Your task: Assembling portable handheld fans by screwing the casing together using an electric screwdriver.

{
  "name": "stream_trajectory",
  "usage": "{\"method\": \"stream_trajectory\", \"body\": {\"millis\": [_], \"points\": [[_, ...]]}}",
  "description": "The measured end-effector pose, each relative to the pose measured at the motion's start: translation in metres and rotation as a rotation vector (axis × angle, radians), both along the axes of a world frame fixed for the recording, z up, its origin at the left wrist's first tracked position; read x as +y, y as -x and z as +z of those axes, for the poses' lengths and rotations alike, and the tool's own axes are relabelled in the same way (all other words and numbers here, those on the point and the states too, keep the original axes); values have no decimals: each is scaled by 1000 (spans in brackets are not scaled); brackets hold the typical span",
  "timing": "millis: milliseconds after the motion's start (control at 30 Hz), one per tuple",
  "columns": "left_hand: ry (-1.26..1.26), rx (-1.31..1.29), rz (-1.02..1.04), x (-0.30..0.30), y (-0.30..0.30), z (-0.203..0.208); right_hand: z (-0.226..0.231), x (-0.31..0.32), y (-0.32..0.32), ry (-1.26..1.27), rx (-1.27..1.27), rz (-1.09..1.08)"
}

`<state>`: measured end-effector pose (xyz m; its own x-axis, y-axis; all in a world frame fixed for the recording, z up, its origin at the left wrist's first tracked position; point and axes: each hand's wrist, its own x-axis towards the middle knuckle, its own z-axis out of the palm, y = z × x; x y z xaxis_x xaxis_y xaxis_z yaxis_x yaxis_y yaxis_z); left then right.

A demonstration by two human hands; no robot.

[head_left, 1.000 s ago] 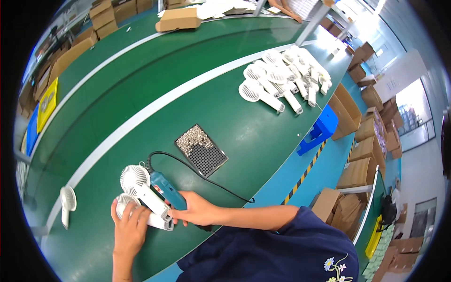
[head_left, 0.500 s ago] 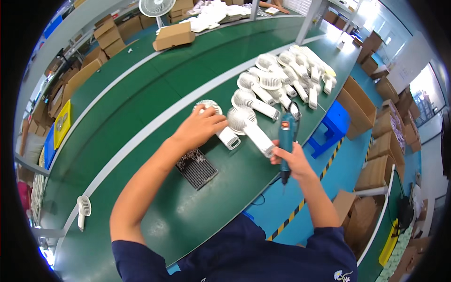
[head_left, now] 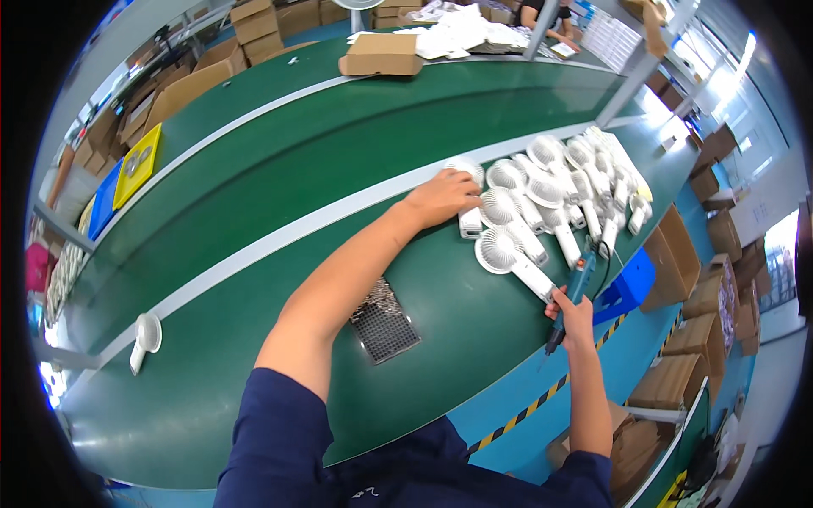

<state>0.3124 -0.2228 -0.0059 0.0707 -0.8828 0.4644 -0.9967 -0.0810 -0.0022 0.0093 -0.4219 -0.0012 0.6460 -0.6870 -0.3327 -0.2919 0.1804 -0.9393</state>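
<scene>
Left hand [head_left: 442, 197] grasps a white handheld fan [head_left: 467, 193] on the bench [head_left: 279, 169]; right hand [head_left: 574, 305] grips a blue electric screwdriver [head_left: 572, 295].

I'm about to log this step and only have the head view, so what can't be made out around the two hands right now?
- Head view: the fan under the left hand is mostly covered by that hand.
- The blue screwdriver: its middle is wrapped by the right hand, and its tip is too small to see.
- What fills the black tray is too small to identify.
- The far fans in the pile overlap and are washed out by glare.
</scene>
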Motion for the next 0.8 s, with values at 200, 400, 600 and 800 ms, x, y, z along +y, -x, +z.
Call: {"method": "stream_trajectory", "body": {"millis": [200,400,600,800], "points": [[244,297,9,53,65,39,8,6,40,118,15,-196],[386,229,836,375,102,47,44,67,53,-141,-213,-8],[-99,291,1510,630,203,2,84,132,5,-300,-946,164],[387,1212,1653,601,208,30,84,214,-77,6,-1484,537]]}}
